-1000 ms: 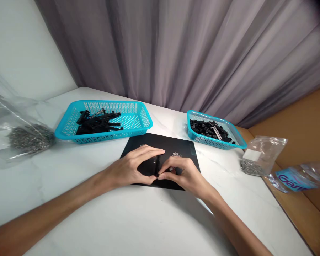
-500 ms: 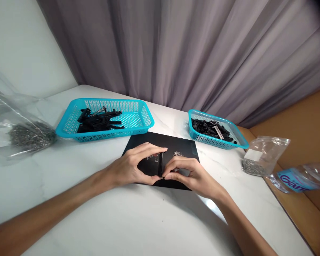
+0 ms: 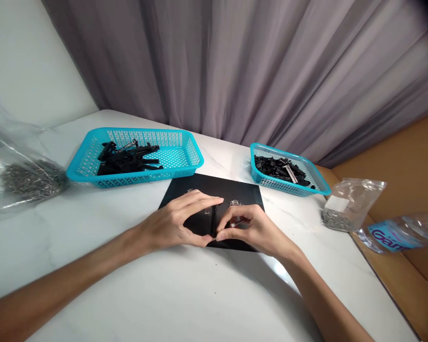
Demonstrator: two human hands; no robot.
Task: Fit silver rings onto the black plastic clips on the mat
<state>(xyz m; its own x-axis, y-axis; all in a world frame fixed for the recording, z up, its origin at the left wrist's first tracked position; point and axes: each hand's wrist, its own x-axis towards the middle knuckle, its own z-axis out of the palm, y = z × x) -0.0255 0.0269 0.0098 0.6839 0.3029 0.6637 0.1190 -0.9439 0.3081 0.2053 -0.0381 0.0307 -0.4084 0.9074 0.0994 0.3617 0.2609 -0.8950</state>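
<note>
A slim black plastic part (image 3: 214,221) stands lengthwise between the thumb and fingers of my left hand (image 3: 180,218), gripped at its two ends over a black mat (image 3: 246,188). My right hand (image 3: 251,228) is closed in a pinch at the part's near end. Whether a small piece sits between those fingertips is too small to tell. On the mat, beyond my right fingers, lies a little heap of tiny silvery metal pieces (image 3: 236,203). A few more metal bits (image 3: 207,210) lie near my left fingers, partly hidden by them.
A blue basket (image 3: 199,159) with black parts stands at back left, another blue basket (image 3: 319,183) with small black parts at back right. A clear bag of thin metal pieces (image 3: 34,180) is far left. A smaller bag (image 3: 342,213) and a water bottle (image 3: 395,235) are at right.
The whole view has shifted slightly, with the baskets and bags appearing a little further left. Both hands keep their hold; the right fingertips have moved slightly against the part's near end.
</note>
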